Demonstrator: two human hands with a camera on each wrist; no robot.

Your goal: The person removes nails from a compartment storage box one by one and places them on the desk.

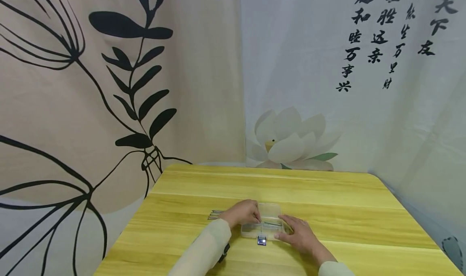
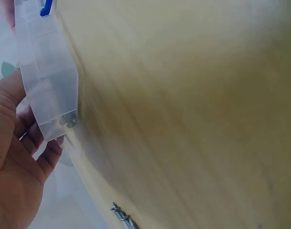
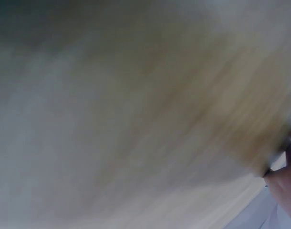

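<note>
yellow wooden table [image 1: 327,211]. clear plastic box [image 1: 267,223] lies near front edge, blue clasp [image 1: 261,240] toward person. left hand [image 1: 243,213] fingers curled on box left end, probably gripping. right hand [image 1: 298,233] rests flat against right side. metal pins [image 1: 215,214] just left.

we see a clear plastic box [image 1: 268,221], smooth and faintly frosted, with a glossy blue plastic clasp [image 1: 261,240]. inside it and beside it lie thin metal pins [image 1: 215,214], bright and shiny. the table [image 1: 327,195] looks like pale yellow wood with a streaked grain and a smooth, slightly satin finish. the backdrop [image 1: 109,86] looks like matt printed cloth, softly creased. the sleeve [image 1: 207,249] looks like soft matt cloth.
</note>
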